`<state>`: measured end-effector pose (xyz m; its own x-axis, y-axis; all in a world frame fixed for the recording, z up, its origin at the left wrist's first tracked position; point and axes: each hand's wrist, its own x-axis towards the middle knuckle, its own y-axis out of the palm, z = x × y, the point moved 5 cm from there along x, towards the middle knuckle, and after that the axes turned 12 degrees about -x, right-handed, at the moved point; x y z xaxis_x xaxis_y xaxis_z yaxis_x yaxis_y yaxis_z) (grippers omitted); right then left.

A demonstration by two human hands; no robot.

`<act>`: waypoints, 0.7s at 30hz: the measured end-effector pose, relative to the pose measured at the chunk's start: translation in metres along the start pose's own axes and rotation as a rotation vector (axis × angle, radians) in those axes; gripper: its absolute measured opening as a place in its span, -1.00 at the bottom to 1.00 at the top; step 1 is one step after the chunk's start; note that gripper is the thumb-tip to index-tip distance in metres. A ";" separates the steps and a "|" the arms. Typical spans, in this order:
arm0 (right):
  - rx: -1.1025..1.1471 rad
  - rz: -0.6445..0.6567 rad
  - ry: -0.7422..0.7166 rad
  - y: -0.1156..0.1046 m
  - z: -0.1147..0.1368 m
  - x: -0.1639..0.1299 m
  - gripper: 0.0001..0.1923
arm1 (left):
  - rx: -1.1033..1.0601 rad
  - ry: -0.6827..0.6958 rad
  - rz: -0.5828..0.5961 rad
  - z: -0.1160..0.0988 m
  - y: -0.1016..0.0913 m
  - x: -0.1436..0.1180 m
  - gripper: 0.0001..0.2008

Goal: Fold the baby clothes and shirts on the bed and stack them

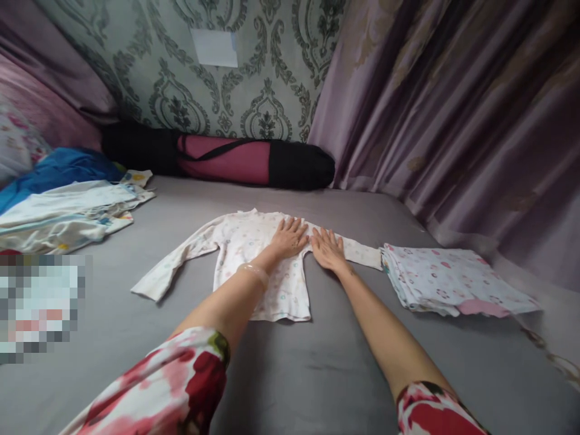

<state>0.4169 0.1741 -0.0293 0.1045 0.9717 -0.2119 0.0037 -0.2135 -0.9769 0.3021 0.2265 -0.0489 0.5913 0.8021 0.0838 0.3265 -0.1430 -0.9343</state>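
Note:
A small white long-sleeved shirt [247, 238] with a pale print lies spread out on the grey sheet, its collar away from me and both sleeves stretched sideways. My left hand [290, 237] rests flat on the shirt's upper right side, fingers extended and pointing away. Close beside it, my right hand [327, 248] lies flat where the right sleeve meets the body, fingers spread. Neither hand grips anything. Part of the shirt is covered by my left forearm. The right sleeve's cuff reaches the edge of a folded stack of printed cloth [448, 275].
On the left lies a heap of light clothes [77, 208] with a blue cloth [67, 166] behind it. A long black and maroon bag [226, 160] runs along the patterned wall [267, 78]. Purple curtains [408, 103] hang at the right. A blurred-out patch covers the lower left.

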 end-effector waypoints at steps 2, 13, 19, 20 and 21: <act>-0.040 0.002 0.048 0.000 -0.012 -0.005 -0.37 | 0.001 -0.004 -0.004 0.000 0.000 0.000 -0.43; -0.123 -0.092 0.291 0.027 -0.096 -0.014 -0.39 | -0.152 0.032 0.042 0.015 0.014 0.014 -0.45; -0.094 -0.163 0.221 0.024 -0.074 0.006 -0.38 | -0.267 0.107 -0.024 0.076 -0.013 -0.013 -0.42; -0.093 -0.204 0.168 0.020 -0.059 0.010 -0.38 | -0.257 0.121 -0.063 0.087 -0.022 -0.024 -0.44; -0.089 -0.234 0.102 0.016 -0.041 0.014 -0.38 | -0.250 0.115 -0.096 0.099 -0.030 -0.037 -0.48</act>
<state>0.4595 0.1799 -0.0469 0.1899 0.9814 0.0277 0.1265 0.0035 -0.9920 0.1974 0.2582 -0.0582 0.6238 0.7500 0.2201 0.5483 -0.2192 -0.8071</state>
